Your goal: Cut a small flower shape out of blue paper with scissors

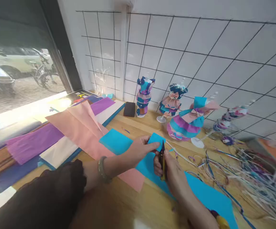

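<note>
My left hand (138, 150) pinches a small piece of blue crepe paper (156, 140) between thumb and fingers. My right hand (170, 170) is closed around the handles of small scissors (163, 159), whose blades meet the lower edge of that piece. Both hands hover over a large blue paper sheet (200, 190) lying on the wooden table (119, 206). A bracelet sits on my left wrist and a dark sleeve covers the forearm.
Pink (80, 127), purple (33, 144), white and blue paper sheets lie to the left. Three paper-dressed figures (144, 97) (172, 101) (188, 122) and a dark phone (129, 109) stand by the tiled wall. Tangled ribbon strips (252, 178) cover the right side. A window is at the far left.
</note>
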A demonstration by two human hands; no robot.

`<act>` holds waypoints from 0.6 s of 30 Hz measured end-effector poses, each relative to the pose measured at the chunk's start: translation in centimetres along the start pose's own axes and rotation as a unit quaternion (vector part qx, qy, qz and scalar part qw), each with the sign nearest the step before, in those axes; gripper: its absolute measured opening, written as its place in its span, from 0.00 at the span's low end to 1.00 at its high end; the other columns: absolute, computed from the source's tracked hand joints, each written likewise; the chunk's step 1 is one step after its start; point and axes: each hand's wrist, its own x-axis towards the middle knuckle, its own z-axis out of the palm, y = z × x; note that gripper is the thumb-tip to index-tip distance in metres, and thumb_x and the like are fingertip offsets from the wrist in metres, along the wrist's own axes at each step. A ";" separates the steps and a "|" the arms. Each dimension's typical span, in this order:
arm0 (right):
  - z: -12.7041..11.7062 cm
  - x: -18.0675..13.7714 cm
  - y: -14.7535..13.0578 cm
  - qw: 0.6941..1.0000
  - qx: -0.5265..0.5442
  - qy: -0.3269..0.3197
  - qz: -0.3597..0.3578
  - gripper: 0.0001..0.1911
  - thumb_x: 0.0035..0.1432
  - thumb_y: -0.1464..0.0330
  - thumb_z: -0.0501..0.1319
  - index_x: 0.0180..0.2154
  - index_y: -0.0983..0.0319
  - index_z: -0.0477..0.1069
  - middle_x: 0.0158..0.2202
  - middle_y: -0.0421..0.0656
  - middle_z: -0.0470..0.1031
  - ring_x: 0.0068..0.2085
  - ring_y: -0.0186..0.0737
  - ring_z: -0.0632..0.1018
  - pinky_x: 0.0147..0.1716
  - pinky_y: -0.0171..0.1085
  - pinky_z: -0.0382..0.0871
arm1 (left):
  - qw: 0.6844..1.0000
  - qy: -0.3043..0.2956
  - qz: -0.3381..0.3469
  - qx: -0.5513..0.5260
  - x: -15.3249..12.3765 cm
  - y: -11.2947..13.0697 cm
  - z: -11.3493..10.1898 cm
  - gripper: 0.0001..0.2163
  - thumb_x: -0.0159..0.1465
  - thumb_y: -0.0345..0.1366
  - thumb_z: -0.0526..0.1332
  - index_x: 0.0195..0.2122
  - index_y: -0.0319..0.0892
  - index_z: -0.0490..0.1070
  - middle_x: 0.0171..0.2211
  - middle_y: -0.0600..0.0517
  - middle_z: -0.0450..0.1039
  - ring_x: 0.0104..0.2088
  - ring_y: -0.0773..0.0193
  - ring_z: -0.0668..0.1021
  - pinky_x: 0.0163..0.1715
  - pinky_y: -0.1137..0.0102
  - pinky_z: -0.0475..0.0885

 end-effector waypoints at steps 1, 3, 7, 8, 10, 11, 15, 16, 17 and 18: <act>0.0 -0.1 0.0 1.000 0.001 0.002 -0.001 0.25 0.62 0.46 0.50 0.28 0.60 0.65 0.19 0.36 0.60 0.20 0.33 0.62 0.19 0.34 0.56 | 1.000 0.000 0.004 -0.001 0.0 -0.1 0.0 0.10 0.54 0.37 0.65 0.25 0.36 0.67 0.24 0.56 0.65 0.27 0.71 0.68 0.33 0.72 0.66; 0.1 -0.2 0.0 1.000 0.008 0.005 -0.003 0.25 0.61 0.46 0.51 0.28 0.60 0.64 0.19 0.36 0.60 0.20 0.33 0.62 0.19 0.34 0.56 | 1.000 0.000 0.008 -0.001 -0.1 -0.1 0.0 0.09 0.54 0.36 0.65 0.25 0.37 0.67 0.23 0.55 0.66 0.27 0.71 0.69 0.33 0.72 0.66; 0.4 -0.3 0.0 0.999 0.036 0.011 -0.003 0.23 0.62 0.47 0.51 0.30 0.60 0.64 0.20 0.35 0.59 0.19 0.31 0.60 0.19 0.33 0.55 | 1.000 -0.003 0.000 0.008 -0.3 0.0 0.0 0.09 0.55 0.37 0.64 0.25 0.37 0.67 0.23 0.54 0.68 0.27 0.69 0.70 0.32 0.71 0.66; 0.4 -0.3 0.0 0.999 0.043 0.011 -0.002 0.23 0.62 0.47 0.51 0.30 0.60 0.64 0.20 0.35 0.59 0.19 0.31 0.59 0.19 0.33 0.55 | 1.000 -0.002 -0.006 0.011 -0.4 0.0 0.1 0.09 0.55 0.37 0.64 0.25 0.38 0.67 0.23 0.54 0.68 0.27 0.69 0.71 0.31 0.71 0.66; 0.5 -0.3 0.1 0.999 0.053 0.011 -0.003 0.22 0.62 0.48 0.52 0.30 0.60 0.64 0.20 0.34 0.59 0.19 0.31 0.59 0.18 0.33 0.54 | 1.000 -0.003 -0.011 0.014 -0.5 0.1 0.1 0.10 0.55 0.38 0.64 0.24 0.38 0.66 0.24 0.54 0.68 0.26 0.69 0.71 0.30 0.72 0.65; 0.5 -0.3 0.1 0.998 0.056 0.012 -0.005 0.22 0.62 0.48 0.52 0.30 0.60 0.64 0.20 0.34 0.59 0.19 0.31 0.58 0.18 0.33 0.54 | 1.000 -0.005 -0.011 0.014 -0.6 0.1 0.2 0.10 0.55 0.38 0.64 0.24 0.38 0.66 0.24 0.54 0.68 0.26 0.70 0.70 0.30 0.72 0.65; 0.6 -0.4 0.0 0.999 0.048 0.016 -0.008 0.24 0.62 0.48 0.52 0.26 0.60 0.62 0.20 0.34 0.57 0.19 0.30 0.57 0.18 0.33 0.54 | 1.000 -0.007 -0.012 0.009 -0.6 0.1 0.2 0.10 0.56 0.38 0.64 0.25 0.38 0.66 0.24 0.55 0.68 0.26 0.70 0.70 0.29 0.72 0.64; 0.6 -0.4 -0.1 0.999 0.044 0.017 -0.007 0.24 0.62 0.47 0.52 0.25 0.60 0.61 0.19 0.34 0.57 0.19 0.30 0.57 0.19 0.33 0.54 | 1.000 -0.005 -0.012 0.009 -0.6 0.0 0.2 0.10 0.56 0.38 0.64 0.25 0.38 0.66 0.24 0.55 0.68 0.26 0.70 0.70 0.30 0.72 0.65; 0.6 -0.5 -0.1 0.999 0.040 0.019 -0.006 0.25 0.62 0.47 0.52 0.24 0.60 0.60 0.19 0.34 0.56 0.19 0.30 0.57 0.19 0.33 0.53 | 1.000 -0.002 -0.010 0.007 -0.6 0.0 0.2 0.10 0.56 0.37 0.64 0.25 0.38 0.66 0.24 0.55 0.68 0.27 0.70 0.70 0.30 0.72 0.65; 0.7 -0.5 -0.1 0.999 0.038 0.020 -0.006 0.25 0.62 0.47 0.51 0.24 0.60 0.60 0.19 0.34 0.56 0.19 0.30 0.57 0.19 0.33 0.53 | 1.000 -0.001 -0.008 0.005 -0.7 0.0 0.3 0.09 0.56 0.37 0.64 0.25 0.38 0.66 0.24 0.55 0.68 0.27 0.70 0.70 0.30 0.72 0.65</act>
